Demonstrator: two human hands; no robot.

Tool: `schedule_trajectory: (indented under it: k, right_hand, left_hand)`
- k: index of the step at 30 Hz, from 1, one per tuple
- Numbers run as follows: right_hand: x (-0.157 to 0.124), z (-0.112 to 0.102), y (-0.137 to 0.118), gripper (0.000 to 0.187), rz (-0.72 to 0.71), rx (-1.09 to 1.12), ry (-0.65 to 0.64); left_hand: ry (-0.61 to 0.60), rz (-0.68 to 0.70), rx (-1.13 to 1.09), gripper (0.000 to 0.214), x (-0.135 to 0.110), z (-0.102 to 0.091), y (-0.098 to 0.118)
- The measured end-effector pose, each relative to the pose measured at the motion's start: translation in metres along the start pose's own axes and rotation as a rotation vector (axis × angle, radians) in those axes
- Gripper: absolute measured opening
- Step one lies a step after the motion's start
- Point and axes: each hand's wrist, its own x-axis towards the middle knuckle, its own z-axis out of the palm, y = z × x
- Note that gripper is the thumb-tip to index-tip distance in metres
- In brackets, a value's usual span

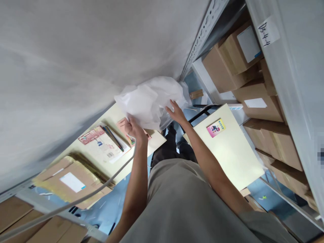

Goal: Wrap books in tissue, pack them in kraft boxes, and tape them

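Both my hands hold a crumpled white plastic bag (pixel 152 98) out in front of me, above the gap between two pale tables. My left hand (pixel 135 130) pinches the bag's lower left edge with the fingers closed. My right hand (pixel 176 113) grips its right side, fingers curled on the plastic. Below the left hand, several booklets and papers (pixel 103 143) lie on the left table (pixel 111 118). The view is steeply tilted, looking down my grey shirt and dark trousers.
A flat cardboard parcel (pixel 73 184) with a white label lies on the left table. The right table (pixel 233 148) carries a small pink card (pixel 216 128). Metal shelving (pixel 291 77) on the right is stacked with cardboard boxes (pixel 258 101). A grey cable (pixel 76 202) hangs across. The floor is blue.
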Motion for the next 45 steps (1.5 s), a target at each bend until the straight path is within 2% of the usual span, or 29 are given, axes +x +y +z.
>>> schedule_trajectory:
  k: [2,3,6,8,10,12,15,16,18,21,23,28,30,33,38,42,45]
  right_hand:
    - [-0.005,-0.002,-0.008,0.095,-0.044,0.006,0.078]
    - [-0.011,-0.004,-0.012,0.093,-0.058,0.050,0.099]
    - [-0.035,-0.018,-0.021,0.086,-0.086,0.262,0.047]
    - [-0.054,-0.031,-0.022,0.088,-0.087,0.357,0.011]
    - [-0.074,-0.044,-0.018,0.093,-0.053,0.403,0.031]
    - [-0.093,-0.056,-0.010,0.093,-0.015,0.457,0.030]
    - [-0.124,-0.073,0.003,0.082,-0.016,0.591,-0.013]
    - [-0.135,-0.080,0.008,0.078,-0.027,0.640,-0.005]
    - [-0.158,-0.097,0.022,0.069,-0.050,0.723,0.094]
    - [-0.200,-0.131,0.052,0.054,-0.082,0.750,0.361]
    - [-0.233,-0.158,0.078,0.053,-0.107,0.713,0.509]
    - [-0.327,-0.226,0.150,0.062,-0.180,0.666,0.778]
    - [-0.364,-0.250,0.178,0.061,-0.167,0.663,0.882]
    - [-0.415,-0.278,0.220,0.060,-0.125,0.643,1.007]
    - [-0.485,-0.307,0.282,0.060,-0.043,0.666,1.122]
    - [-0.520,-0.311,0.320,0.055,0.036,0.706,1.139]
    - [-0.533,-0.305,0.344,0.053,0.064,0.703,1.153]
  left_hand:
    - [0.054,0.042,-0.019,0.043,-0.005,-0.002,0.006]
    - [0.043,0.033,-0.044,0.043,-0.008,-0.001,0.009]
    - [-0.140,-0.103,-0.145,0.045,-0.023,0.007,0.018]
    - [-0.305,-0.194,-0.188,0.046,-0.037,0.015,0.026]
    - [-0.451,-0.251,-0.199,0.045,-0.053,0.025,0.033]
    - [-0.560,-0.274,-0.184,0.043,-0.072,0.035,0.039]
    - [-0.694,-0.260,-0.125,0.047,-0.103,0.050,0.043]
    - [-0.731,-0.237,-0.101,0.049,-0.113,0.055,0.043]
    - [-0.779,-0.180,-0.053,0.053,-0.135,0.066,0.040]
    - [-0.788,-0.116,0.012,0.052,-0.171,0.083,0.029]
    - [-0.789,-0.075,0.062,0.046,-0.199,0.094,0.021]
    - [-0.842,0.065,0.211,0.038,-0.279,0.125,-0.003]
    - [-0.875,0.165,0.306,0.038,-0.308,0.137,-0.013]
    - [-0.995,0.365,0.465,0.036,-0.344,0.156,-0.026]
    - [-1.254,0.692,0.747,0.039,-0.384,0.180,-0.043]
    - [-1.382,0.780,0.862,0.038,-0.404,0.192,-0.059]
    - [-1.440,0.830,0.937,0.031,-0.414,0.201,-0.074]
